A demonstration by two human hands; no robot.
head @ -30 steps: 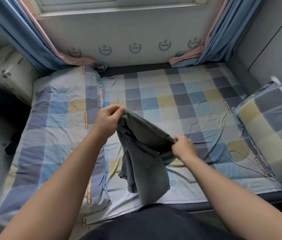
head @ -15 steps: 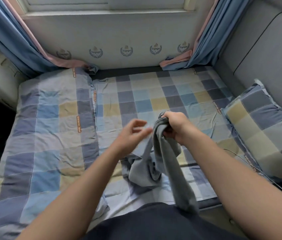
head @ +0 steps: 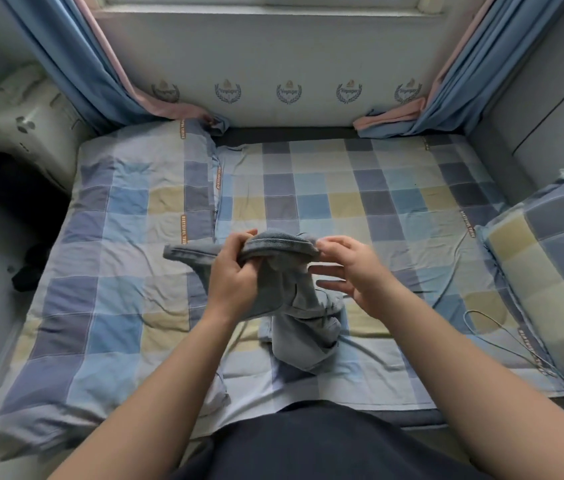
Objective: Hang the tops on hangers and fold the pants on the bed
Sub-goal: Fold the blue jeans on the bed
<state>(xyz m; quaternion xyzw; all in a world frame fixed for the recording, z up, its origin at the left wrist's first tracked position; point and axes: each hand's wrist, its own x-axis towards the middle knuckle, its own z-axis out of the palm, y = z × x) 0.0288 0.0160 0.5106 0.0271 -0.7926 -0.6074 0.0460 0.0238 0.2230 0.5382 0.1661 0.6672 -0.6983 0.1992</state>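
The left grip (head: 235, 278) is curling round the gathered waistband of the grey pants (head: 291, 306), thumb on top and fingers wrapped underneath. The right grip (head: 353, 271) is pinching the other end of that waistband between thumb and forefinger, while its remaining fingers are stretching out straight and loose. The waistband is arching between the two, raised above the bed (head: 342, 188). One end of the fabric is sticking out to the left past the left grip. The rest of the pants is hanging down in a bunch, with the lower folds lying crumpled on the checked sheet near the bed's front edge. A checked quilt (head: 117, 237) is lying along the bed's left side, a matching pillow (head: 543, 258) is sitting at the right, and a thin cable (head: 481, 317) is looping over the sheet beside the pillow.
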